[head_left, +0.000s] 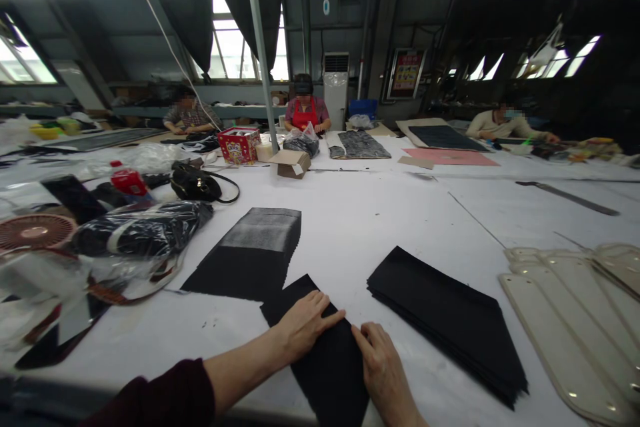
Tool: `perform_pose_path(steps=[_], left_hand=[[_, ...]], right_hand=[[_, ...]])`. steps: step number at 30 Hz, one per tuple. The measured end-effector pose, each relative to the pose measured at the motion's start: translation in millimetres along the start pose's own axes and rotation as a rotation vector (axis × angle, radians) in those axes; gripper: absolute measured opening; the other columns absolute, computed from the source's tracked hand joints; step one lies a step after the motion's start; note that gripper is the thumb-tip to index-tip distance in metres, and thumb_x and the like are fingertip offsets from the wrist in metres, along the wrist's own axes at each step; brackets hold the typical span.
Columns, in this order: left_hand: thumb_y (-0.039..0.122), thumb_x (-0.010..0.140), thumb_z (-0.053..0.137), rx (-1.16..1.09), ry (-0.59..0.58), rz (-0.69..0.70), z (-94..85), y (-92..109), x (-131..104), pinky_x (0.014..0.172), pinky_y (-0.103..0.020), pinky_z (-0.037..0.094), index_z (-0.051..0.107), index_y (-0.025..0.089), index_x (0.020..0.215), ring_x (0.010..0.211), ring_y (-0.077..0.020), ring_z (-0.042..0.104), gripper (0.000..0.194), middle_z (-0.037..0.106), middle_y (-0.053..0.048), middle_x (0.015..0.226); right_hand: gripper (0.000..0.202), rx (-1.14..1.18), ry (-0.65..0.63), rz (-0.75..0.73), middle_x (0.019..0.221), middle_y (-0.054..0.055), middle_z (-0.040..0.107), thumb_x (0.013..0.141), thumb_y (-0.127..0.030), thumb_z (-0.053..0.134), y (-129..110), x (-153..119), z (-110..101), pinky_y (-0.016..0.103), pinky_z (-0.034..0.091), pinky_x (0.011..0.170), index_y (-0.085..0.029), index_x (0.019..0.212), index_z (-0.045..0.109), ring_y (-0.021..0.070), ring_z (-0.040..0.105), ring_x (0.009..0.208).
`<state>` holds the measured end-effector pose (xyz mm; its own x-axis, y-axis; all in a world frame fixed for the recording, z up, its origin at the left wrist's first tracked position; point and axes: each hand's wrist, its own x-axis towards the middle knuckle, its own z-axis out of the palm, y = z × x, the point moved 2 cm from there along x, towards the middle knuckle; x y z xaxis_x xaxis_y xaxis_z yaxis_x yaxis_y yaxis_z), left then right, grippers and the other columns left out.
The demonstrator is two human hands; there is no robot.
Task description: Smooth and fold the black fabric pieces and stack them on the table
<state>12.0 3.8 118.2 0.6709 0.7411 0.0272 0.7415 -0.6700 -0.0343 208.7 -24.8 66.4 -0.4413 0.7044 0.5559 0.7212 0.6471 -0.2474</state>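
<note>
A dark piece of black fabric [333, 373] lies on the white table right in front of me. My left hand [305, 323] rests on top of it with the fingers laid out and the thumb stretched toward the right edge. At that edge, my right hand [383, 367] has its fingers curled, the index finger and thumb gripping the fabric's border. Up and to the left is a stack of black fabric pieces [245, 260] with a grey band across it. A second stack of black fabric [445, 320], its layers fanned at the lower edge, sits to the right.
Pale pattern templates [570, 327] with metal studs lie at the right. A plastic-wrapped bundle [145, 227], a pink fan [37, 232], a black handbag [197, 181] and a red bottle [129, 180] crowd the left. An open cardboard box [291, 163] stands farther back; several people sit across the table.
</note>
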Motion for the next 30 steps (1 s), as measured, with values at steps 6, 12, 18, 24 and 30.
perform_pose_path(steps=[6,12,18,24,30], left_hand=[[0.012,0.091,0.045,-0.016,0.013,0.087,-1.6,11,5,0.1,-0.034,0.038,0.041,0.017,0.135,0.111,-0.0216,0.048,0.044,0.054,-0.009,0.118],[0.016,0.088,0.05,-0.005,-0.046,0.041,0.6,25,6,0.093,-0.037,0.042,0.032,0.032,0.141,0.106,-0.0234,0.05,0.059,0.052,-0.007,0.115],[0.017,0.093,0.045,0.012,0.013,0.111,-2.2,36,8,0.101,-0.038,0.035,0.037,0.025,0.139,0.112,-0.0231,0.047,0.048,0.052,-0.008,0.121],[0.013,0.093,0.044,-0.03,-0.004,0.103,-0.2,44,10,0.095,-0.032,0.041,0.037,0.025,0.139,0.106,-0.0199,0.05,0.048,0.055,-0.006,0.115],[0.022,0.093,0.047,0.023,-0.014,0.112,3.0,52,8,0.099,-0.04,0.035,0.03,0.03,0.144,0.111,-0.0245,0.046,0.054,0.052,-0.009,0.119]], right_hand=[[0.036,-0.004,-0.016,-0.02,0.09,0.006,0.055,0.086,-0.001,0.038,1,-5,-11,0.032,0.047,0.069,-0.017,0.113,0.057,0.0184,0.053,0.081],[0.036,-0.02,-0.066,0.001,0.091,0.007,0.054,0.087,-0.001,0.039,3,-15,-16,0.034,0.047,0.071,-0.015,0.115,0.057,0.0193,0.052,0.083],[0.034,-0.028,-0.073,0.017,0.09,0.007,0.053,0.087,0.0,0.038,0,-19,-23,0.034,0.046,0.071,-0.013,0.112,0.058,0.0192,0.05,0.082],[0.032,-0.076,-0.044,-0.009,0.087,0.006,0.055,0.086,-0.002,0.042,-3,-19,-27,0.033,0.046,0.07,-0.013,0.111,0.059,0.0194,0.051,0.081],[0.035,-0.113,-0.039,-0.009,0.089,0.008,0.055,0.084,-0.001,0.04,-4,-28,-31,0.034,0.044,0.07,-0.012,0.113,0.057,0.0209,0.05,0.083]])
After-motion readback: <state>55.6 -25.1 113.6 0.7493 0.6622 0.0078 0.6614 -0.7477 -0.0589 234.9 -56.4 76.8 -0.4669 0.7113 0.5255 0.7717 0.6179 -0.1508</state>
